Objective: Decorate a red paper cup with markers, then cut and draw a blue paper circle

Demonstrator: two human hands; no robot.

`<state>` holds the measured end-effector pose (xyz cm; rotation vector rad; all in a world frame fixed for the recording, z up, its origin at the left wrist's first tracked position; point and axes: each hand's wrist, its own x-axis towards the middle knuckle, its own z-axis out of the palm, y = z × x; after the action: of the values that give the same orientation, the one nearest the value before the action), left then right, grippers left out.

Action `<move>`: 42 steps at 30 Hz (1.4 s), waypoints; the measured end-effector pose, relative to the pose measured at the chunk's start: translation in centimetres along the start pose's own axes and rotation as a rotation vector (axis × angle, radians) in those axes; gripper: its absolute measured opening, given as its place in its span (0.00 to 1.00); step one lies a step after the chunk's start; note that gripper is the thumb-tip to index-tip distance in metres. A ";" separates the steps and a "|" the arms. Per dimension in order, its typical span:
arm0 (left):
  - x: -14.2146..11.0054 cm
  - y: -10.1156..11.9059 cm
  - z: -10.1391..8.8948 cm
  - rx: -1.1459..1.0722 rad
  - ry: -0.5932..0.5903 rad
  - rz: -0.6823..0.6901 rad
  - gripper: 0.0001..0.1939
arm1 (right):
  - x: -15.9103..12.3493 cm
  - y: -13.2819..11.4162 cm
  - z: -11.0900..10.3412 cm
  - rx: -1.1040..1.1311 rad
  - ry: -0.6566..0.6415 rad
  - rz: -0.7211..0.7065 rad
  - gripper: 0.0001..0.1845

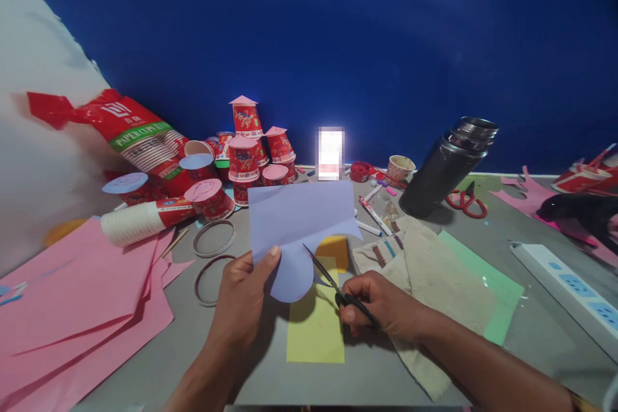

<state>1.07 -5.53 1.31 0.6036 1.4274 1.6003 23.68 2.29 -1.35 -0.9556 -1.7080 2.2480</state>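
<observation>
A lavender sheet (pixel 302 212) is being held up above the near middle of the table (pixel 261 370), with a rounded lobe hanging from its near edge. Its left side is being pinched between the thumb and fingers of the left hand (pixel 246 283). Black-handled scissors (pixel 342 299) are being gripped by the right hand (pixel 371 302), its fingers curled around the handles, and the blades are being pointed far and left beside the lobe. A curved cut seems to be in hand; how far the blades are being parted cannot be told. Following the curve would seem to call for the sheet being kept taut and turned, with the left thumb being kept clear of the tips.

Below, a yellow sheet (pixel 316 335) is being overhung by the lobe and could be snagged if the blades were being dipped. An orange piece (pixel 340 251) is being partly covered. On the right, a cream cloth (pixel 434 290) is being crossed by the right forearm, which could drag it; a green sheet (pixel 502 290) is being overlapped by that cloth. Farther off, a dark flask (pixel 437 174) is being seen. On the left, pink sheets (pixel 72 309) are being spread, and decorated cups (pixel 244 161) are being stacked on the far side.
</observation>
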 end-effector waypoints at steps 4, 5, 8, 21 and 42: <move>0.0 0.0 0.0 0.001 0.008 0.014 0.21 | 0.0 -0.1 0.0 0.001 -0.012 -0.001 0.31; -0.1 0.0 0.1 0.000 0.010 0.015 0.21 | 0.0 -0.1 -0.1 -0.003 -0.018 -0.003 0.31; -0.1 0.2 0.2 -0.012 0.013 0.013 0.21 | 0.0 -0.2 -0.2 -0.018 -0.025 -0.011 0.31; 0.0 0.2 0.2 -0.032 0.007 0.001 0.20 | -0.1 -0.4 -0.1 -0.016 -0.016 0.010 0.35; 0.4 -0.2 -0.1 -0.029 -0.029 -0.002 0.22 | -0.1 -0.3 -0.2 -0.046 -0.021 0.014 0.34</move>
<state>0.85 -5.30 1.00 0.6061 1.3806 1.6015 23.76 2.48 -1.01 -0.9595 -1.7745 2.2442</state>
